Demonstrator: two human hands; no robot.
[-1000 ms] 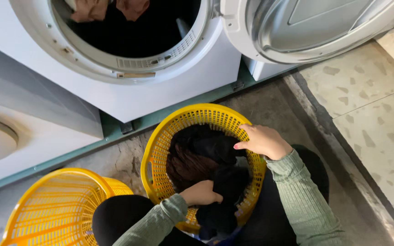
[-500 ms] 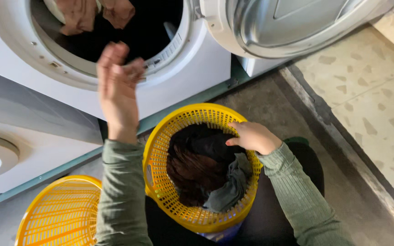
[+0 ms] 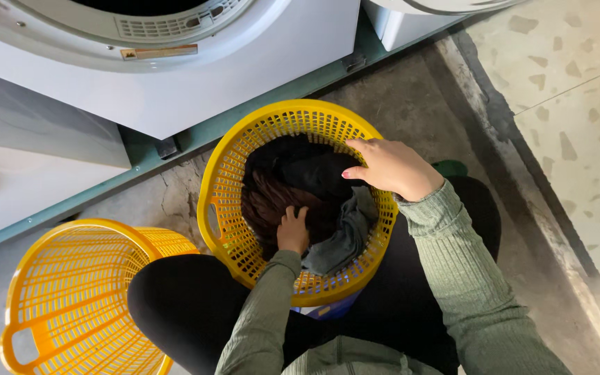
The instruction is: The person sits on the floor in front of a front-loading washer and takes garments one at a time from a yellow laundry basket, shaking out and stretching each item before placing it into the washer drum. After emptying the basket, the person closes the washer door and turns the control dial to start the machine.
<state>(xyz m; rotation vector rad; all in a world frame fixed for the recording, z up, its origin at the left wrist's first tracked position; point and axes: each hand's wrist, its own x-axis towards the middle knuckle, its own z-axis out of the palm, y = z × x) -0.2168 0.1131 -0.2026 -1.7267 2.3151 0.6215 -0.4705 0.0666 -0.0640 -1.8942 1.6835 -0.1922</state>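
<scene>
Two yellow baskets are standing on the floor: one full basket (image 3: 230,187) between the knees, one empty basket (image 3: 71,298) at 8 o'clock. The left hand (image 3: 293,232) is gripping the dark clothes (image 3: 293,187) inside; the right hand (image 3: 392,167) is resting half-open on the rim at 2 o'clock.
</scene>
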